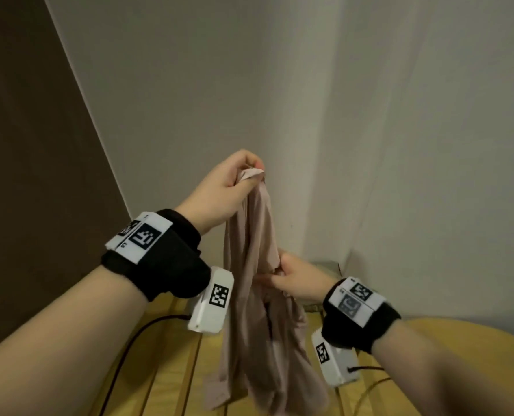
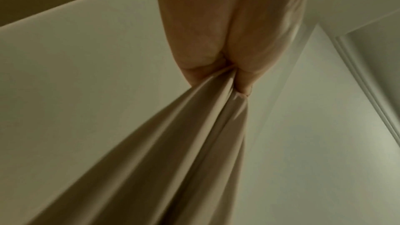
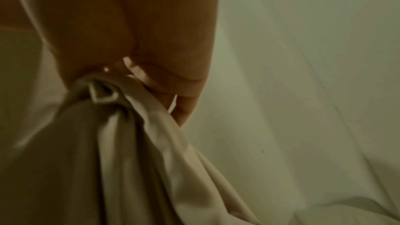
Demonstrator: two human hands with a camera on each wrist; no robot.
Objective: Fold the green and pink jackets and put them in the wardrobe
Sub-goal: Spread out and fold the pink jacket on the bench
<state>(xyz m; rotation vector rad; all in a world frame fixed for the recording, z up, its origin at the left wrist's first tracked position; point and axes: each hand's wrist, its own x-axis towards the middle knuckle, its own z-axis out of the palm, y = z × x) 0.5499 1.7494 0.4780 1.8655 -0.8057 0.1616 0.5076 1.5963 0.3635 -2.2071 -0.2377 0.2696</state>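
Observation:
The pink jacket (image 1: pixel 255 295) hangs in a long bunched drape in front of me, its lower end trailing down to the yellow surface. My left hand (image 1: pixel 234 181) is raised high and pinches one edge of the fabric at the top. My right hand (image 1: pixel 282 277) is lower and to the right, gripping a gathered fold partway down. In the left wrist view the fingers (image 2: pixel 199 64) clamp the pink jacket (image 2: pixel 173 151). In the right wrist view the fingers (image 3: pixel 173 81) hold a knotted bunch of the pink jacket (image 3: pixel 121 134). No green jacket shows in any view.
A yellow striped bed surface (image 1: pixel 171 370) lies below the hands, with black cables (image 1: pixel 135 334) running over it. Pale walls (image 1: pixel 369 115) meet in a corner behind the jacket. A dark brown panel (image 1: pixel 24 145) stands at the left.

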